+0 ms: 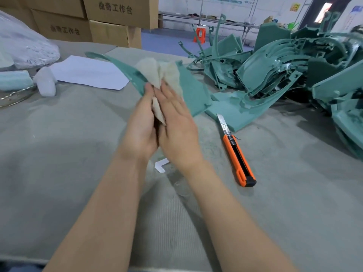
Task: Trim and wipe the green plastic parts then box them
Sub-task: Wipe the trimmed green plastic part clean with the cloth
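surface [68, 154]: grey cloth cover
pile [284, 61]: green pieces, far right
green part [193, 91]: curved, held above surface centre
left hand [140, 124]: fingers [147, 93] grip green part
right hand [176, 124]: straight fingers together, pressing cloth [157, 73]
knife [237, 154]: lying right of hands

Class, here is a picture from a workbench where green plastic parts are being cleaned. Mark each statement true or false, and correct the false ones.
1. The utility knife lies on the table, in neither hand. True.
2. Its blade is retracted. False: the blade is pushed out.
3. The right hand presses a cloth against the green part that the left hand holds. True.
4. The pile of green parts lies on the person's left. False: it is on the right.
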Demonstrator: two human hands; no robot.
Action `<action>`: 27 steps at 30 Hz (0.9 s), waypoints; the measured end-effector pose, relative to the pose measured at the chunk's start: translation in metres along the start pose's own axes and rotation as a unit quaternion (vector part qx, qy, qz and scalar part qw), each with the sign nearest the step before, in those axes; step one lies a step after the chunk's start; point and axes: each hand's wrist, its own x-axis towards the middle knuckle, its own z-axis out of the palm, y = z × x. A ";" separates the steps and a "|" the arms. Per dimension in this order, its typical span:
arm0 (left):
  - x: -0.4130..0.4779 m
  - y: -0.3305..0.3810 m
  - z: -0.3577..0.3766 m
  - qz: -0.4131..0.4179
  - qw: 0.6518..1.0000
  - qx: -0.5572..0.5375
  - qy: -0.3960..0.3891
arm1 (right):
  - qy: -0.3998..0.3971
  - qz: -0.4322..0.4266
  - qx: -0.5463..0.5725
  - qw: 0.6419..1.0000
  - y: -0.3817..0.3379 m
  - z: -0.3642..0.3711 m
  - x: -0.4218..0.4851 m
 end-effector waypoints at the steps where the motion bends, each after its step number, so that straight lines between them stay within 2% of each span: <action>1: 0.000 0.001 -0.002 0.012 1.000 0.020 -0.005 | 0.009 0.016 -0.025 1.000 0.010 -0.005 0.005; 3: -0.001 -0.003 -0.006 0.057 0.992 0.112 0.005 | 0.026 0.135 -0.058 0.989 0.038 -0.022 0.011; 5: -0.002 -0.005 -0.002 0.081 0.979 0.188 0.021 | 0.037 0.234 0.014 0.971 0.054 -0.036 0.010; 9: -0.001 0.002 -0.006 0.135 0.967 0.205 0.067 | 0.064 0.243 0.150 0.956 0.053 -0.044 0.014; 11: -0.003 0.003 -0.008 0.167 0.958 0.224 0.064 | 0.052 0.239 0.157 0.957 0.054 -0.047 0.017; 13: -0.006 0.000 -0.008 0.194 0.941 0.271 0.053 | 0.084 0.263 0.132 0.952 0.054 -0.048 0.019; 15: -0.007 -0.004 -0.005 0.204 0.925 0.319 0.033 | 0.111 0.347 0.155 0.918 0.054 -0.047 0.018; 17: -0.008 -0.007 -0.003 0.195 0.916 0.349 0.011 | 0.122 0.444 0.241 0.854 0.055 -0.048 0.017; 19: -0.007 -0.006 -0.004 0.198 0.917 0.345 0.031 | 0.123 0.462 0.355 0.804 0.062 -0.054 0.015; 20: -0.006 -0.004 -0.004 0.202 0.924 0.321 0.057 | 0.105 0.440 0.405 0.795 0.062 -0.057 0.015; 21: -0.005 -0.002 -0.005 0.199 0.934 0.284 0.083 | 0.072 0.403 0.438 0.800 0.059 -0.059 0.015; 22: -0.004 0.000 -0.007 0.187 0.947 0.243 0.100 | 0.034 0.357 0.434 0.826 0.059 -0.059 0.014; 24: -0.004 0.003 -0.009 0.160 0.963 0.188 0.107 | -0.008 0.297 0.319 0.900 0.057 -0.056 0.014; 25: -0.004 0.003 -0.009 0.152 0.965 0.188 0.102 | 0.002 0.286 0.235 0.929 0.057 -0.053 0.015; 27: -0.006 0.002 -0.006 0.155 0.958 0.224 0.089 | 0.050 0.305 0.151 0.939 0.057 -0.048 0.016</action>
